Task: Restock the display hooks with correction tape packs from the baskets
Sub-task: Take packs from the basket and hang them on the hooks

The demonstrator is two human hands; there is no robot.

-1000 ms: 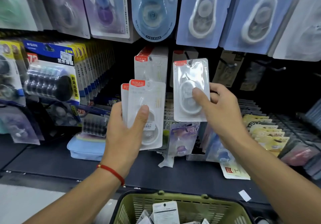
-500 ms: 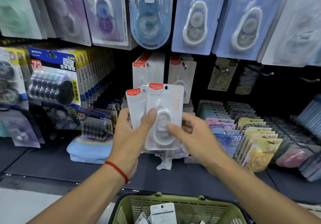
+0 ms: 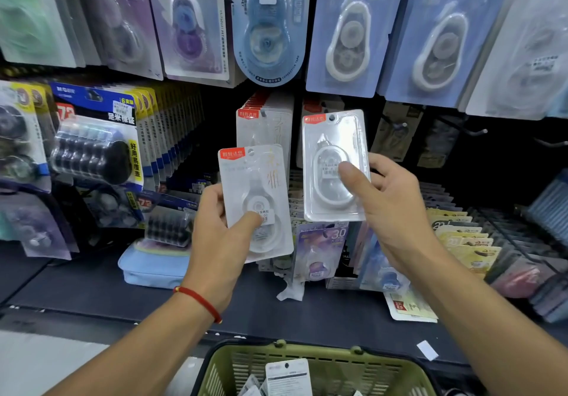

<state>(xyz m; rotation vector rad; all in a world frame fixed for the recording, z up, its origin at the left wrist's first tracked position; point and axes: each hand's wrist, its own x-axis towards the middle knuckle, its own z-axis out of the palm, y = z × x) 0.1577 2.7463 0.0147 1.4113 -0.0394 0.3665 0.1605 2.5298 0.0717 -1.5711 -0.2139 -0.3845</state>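
Observation:
My left hand [image 3: 219, 242] holds a white correction tape pack [image 3: 255, 192] with a red label, thumb pressed on its front. My right hand [image 3: 390, 208] pinches a second white pack [image 3: 333, 152], raised in front of the display hooks with its hang hole at the top. Behind the two packs hangs a row of matching packs [image 3: 264, 119] on a hook. A green basket [image 3: 335, 365] below holds more packs [image 3: 287, 375].
Larger blue and purple correction tape packs [image 3: 347, 26] hang above. Yellow-edged packs [image 3: 166, 137] and black multi-roll packs [image 3: 92, 146] hang at the left. Bare hooks [image 3: 473, 132] stick out at the right. The dark shelf [image 3: 92, 285] carries a light blue pouch [image 3: 150, 266] and rows of boxed packs [image 3: 461, 242].
My right hand has taken the front pack from my left hand's stack and lifted it up and to the right. My left hand now shows a single pack.

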